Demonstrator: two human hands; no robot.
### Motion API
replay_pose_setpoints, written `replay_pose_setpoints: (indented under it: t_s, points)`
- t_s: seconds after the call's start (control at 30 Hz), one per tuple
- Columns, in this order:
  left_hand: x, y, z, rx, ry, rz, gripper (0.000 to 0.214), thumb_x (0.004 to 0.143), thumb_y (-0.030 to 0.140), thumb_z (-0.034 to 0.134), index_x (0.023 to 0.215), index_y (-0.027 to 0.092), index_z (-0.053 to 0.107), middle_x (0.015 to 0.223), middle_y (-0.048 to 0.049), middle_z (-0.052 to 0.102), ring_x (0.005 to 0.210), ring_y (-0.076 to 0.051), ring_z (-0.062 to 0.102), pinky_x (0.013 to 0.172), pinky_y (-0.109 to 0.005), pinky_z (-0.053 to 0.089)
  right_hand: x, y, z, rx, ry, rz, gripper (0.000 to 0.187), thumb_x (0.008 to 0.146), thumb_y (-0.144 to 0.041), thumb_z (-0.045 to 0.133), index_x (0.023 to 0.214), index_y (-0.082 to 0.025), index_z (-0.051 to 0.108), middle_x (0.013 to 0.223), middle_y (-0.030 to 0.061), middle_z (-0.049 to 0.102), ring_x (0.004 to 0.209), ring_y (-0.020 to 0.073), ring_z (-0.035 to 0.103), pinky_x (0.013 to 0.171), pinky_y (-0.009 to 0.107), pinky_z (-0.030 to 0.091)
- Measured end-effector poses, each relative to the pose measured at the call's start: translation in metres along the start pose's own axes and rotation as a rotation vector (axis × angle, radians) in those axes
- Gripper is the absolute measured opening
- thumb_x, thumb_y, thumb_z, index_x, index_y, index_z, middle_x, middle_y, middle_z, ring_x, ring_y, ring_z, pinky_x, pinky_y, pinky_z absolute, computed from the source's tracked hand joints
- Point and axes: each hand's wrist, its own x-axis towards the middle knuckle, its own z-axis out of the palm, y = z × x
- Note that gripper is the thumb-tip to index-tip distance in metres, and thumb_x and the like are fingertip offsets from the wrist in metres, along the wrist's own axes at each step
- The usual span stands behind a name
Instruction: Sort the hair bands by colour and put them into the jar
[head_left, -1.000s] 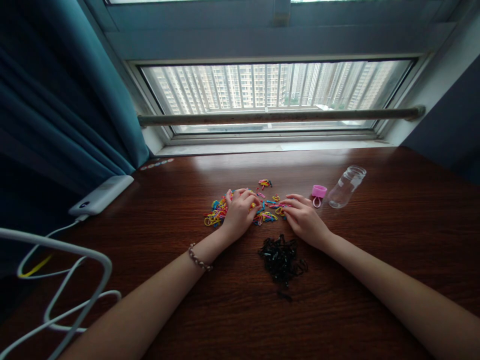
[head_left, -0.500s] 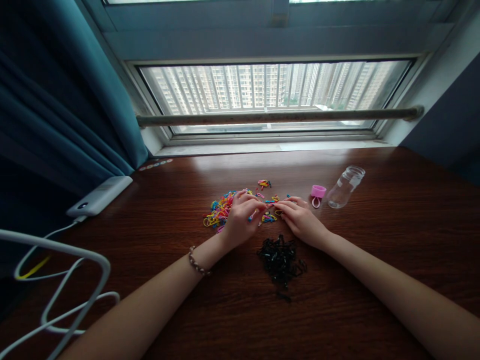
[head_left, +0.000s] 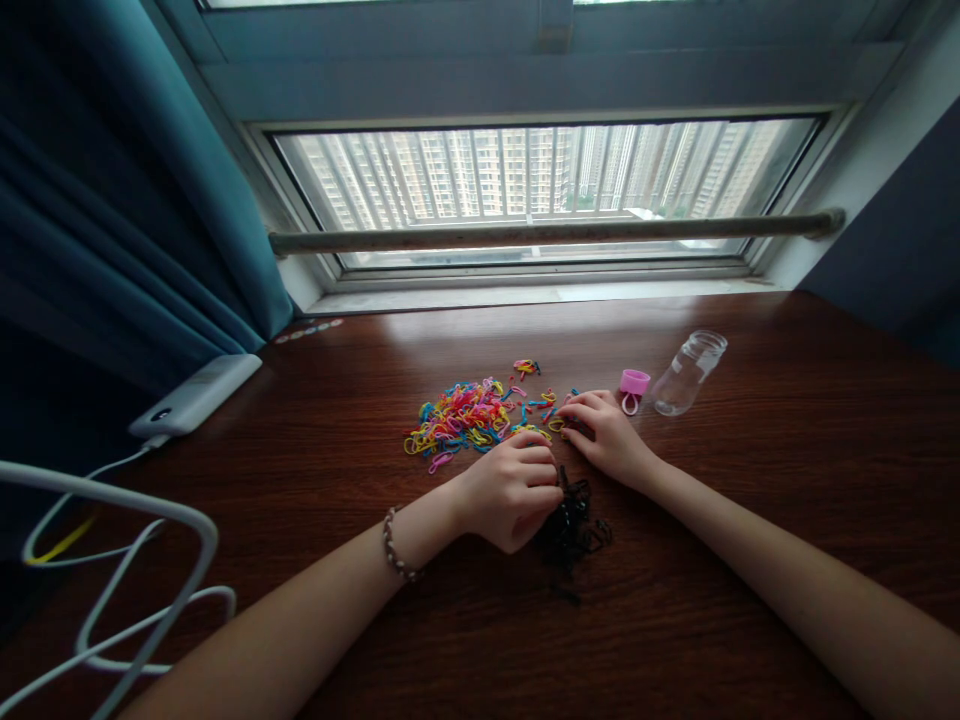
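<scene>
My left hand (head_left: 517, 490) is over the left side of a pile of small black hair ties (head_left: 574, 525). Its fingers are curled closed, and whatever is between the fingertips is hidden. A heap of small coloured hair ties (head_left: 469, 415), pink, yellow, blue and red, lies just beyond that hand. My right hand (head_left: 604, 435) rests on the table at the right end of the scattered coloured ties, thumb and fingers bent and a little apart. Near its fingertips lies a yellow loop (head_left: 556, 425). A smaller cluster of coloured ties (head_left: 526, 367) sits farther back.
Right of the right hand stand a pink cap with a loop (head_left: 634, 382) and a tilted clear bottle (head_left: 686, 375). On the left, a white power bank (head_left: 196, 395) trails a cable beside a white tubular frame (head_left: 187, 515). A window (head_left: 525, 180) with a rail is behind the brown table (head_left: 420, 640).
My left hand has moved back toward me and right, from the coloured hair ties to the black pile. My right hand has shifted slightly right, its fingertips now apart from the left hand's.
</scene>
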Motion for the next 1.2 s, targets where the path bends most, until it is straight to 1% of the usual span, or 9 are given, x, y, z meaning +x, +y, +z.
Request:
replay_pose_setpoints:
  t_s: [0.13, 0.27, 0.33, 0.5, 0.63, 0.77, 0.87, 1.0, 1.2]
  points:
    - [-0.004, -0.007, -0.001, -0.028, 0.058, -0.094, 0.018, 0.079, 0.028, 0.047, 0.087, 0.019, 0.060, 0.071, -0.0045, 0.062, 0.077, -0.017, 0.056, 0.086, -0.037, 0.041, 0.001, 0.001, -0.002, 0.064, -0.029, -0.053, 0.013, 0.077, -0.016, 0.056, 0.078, -0.023, 0.068, 0.087, 0.0036, 0.063, 0.092, 0.0190, 0.050, 0.084, 0.035, 0.040]
    - [-0.006, -0.021, -0.001, 0.016, 0.224, -0.374, 0.022, 0.083, 0.025, 0.044, 0.096, 0.019, 0.060, 0.086, -0.0074, 0.064, 0.087, -0.019, 0.055, 0.084, -0.038, 0.042, 0.003, 0.014, -0.003, 0.019, 0.180, 0.125, 0.014, 0.076, -0.018, 0.056, 0.085, -0.020, 0.066, 0.090, 0.0060, 0.063, 0.089, 0.0207, 0.054, 0.082, 0.037, 0.042]
    - [-0.005, -0.027, -0.001, 0.012, 0.203, -0.425, 0.023, 0.083, 0.025, 0.045, 0.099, 0.021, 0.061, 0.097, -0.0070, 0.064, 0.098, -0.020, 0.053, 0.089, -0.039, 0.040, 0.003, 0.021, -0.003, -0.055, 0.226, 0.209, 0.017, 0.074, -0.021, 0.057, 0.090, -0.019, 0.065, 0.091, 0.0078, 0.062, 0.086, 0.0224, 0.054, 0.079, 0.039, 0.043]
    - [-0.005, -0.036, 0.003, 0.011, 0.087, -0.425, 0.018, 0.084, 0.027, 0.048, 0.092, 0.026, 0.064, 0.097, -0.0015, 0.065, 0.103, -0.018, 0.052, 0.097, -0.039, 0.032, 0.002, 0.021, -0.003, -0.006, 0.101, 0.175, 0.015, 0.077, -0.021, 0.055, 0.085, -0.019, 0.067, 0.083, 0.0060, 0.064, 0.079, 0.0193, 0.057, 0.072, 0.033, 0.046]
    - [-0.009, -0.042, 0.005, 0.099, 0.180, -0.563, 0.015, 0.082, 0.024, 0.051, 0.085, 0.024, 0.065, 0.090, -0.0019, 0.066, 0.093, -0.018, 0.055, 0.094, -0.039, 0.034, 0.002, 0.015, -0.005, 0.026, 0.115, 0.139, 0.016, 0.078, -0.017, 0.051, 0.081, -0.019, 0.067, 0.075, 0.0040, 0.065, 0.069, 0.0169, 0.058, 0.065, 0.030, 0.046]
    - [-0.013, -0.046, 0.005, 0.218, 0.306, -0.748, 0.016, 0.080, 0.023, 0.051, 0.090, 0.021, 0.063, 0.091, -0.0042, 0.066, 0.092, -0.020, 0.055, 0.093, -0.041, 0.035, 0.001, 0.010, -0.004, 0.022, 0.118, 0.065, 0.019, 0.079, -0.017, 0.052, 0.092, -0.020, 0.065, 0.089, 0.0057, 0.064, 0.083, 0.0186, 0.058, 0.075, 0.033, 0.046]
    - [-0.012, -0.046, 0.004, 0.273, 0.346, -0.824, 0.022, 0.080, 0.016, 0.047, 0.096, 0.021, 0.061, 0.098, -0.0055, 0.065, 0.097, -0.021, 0.054, 0.098, -0.044, 0.030, 0.000, 0.006, -0.002, 0.046, 0.010, -0.026, 0.019, 0.077, -0.017, 0.057, 0.093, -0.023, 0.066, 0.097, 0.0057, 0.063, 0.091, 0.0195, 0.055, 0.081, 0.035, 0.045]
    - [-0.011, -0.045, 0.005, 0.284, 0.314, -0.851, 0.034, 0.077, 0.008, 0.041, 0.106, 0.021, 0.056, 0.114, -0.0059, 0.059, 0.116, -0.023, 0.044, 0.102, -0.050, 0.021, 0.001, 0.002, -0.002, 0.161, -0.033, -0.018, 0.016, 0.080, -0.016, 0.053, 0.080, -0.021, 0.068, 0.088, 0.0053, 0.064, 0.082, 0.0166, 0.059, 0.073, 0.030, 0.048]
    - [-0.013, -0.049, 0.009, 0.304, 0.228, -0.961, 0.036, 0.082, 0.023, 0.041, 0.117, 0.015, 0.048, 0.126, -0.0122, 0.049, 0.124, -0.028, 0.034, 0.101, -0.054, 0.022, 0.040, 0.000, 0.010, 0.057, 0.000, -0.021, 0.014, 0.078, -0.016, 0.055, 0.082, -0.021, 0.068, 0.085, 0.0047, 0.067, 0.081, 0.0179, 0.058, 0.075, 0.033, 0.047]
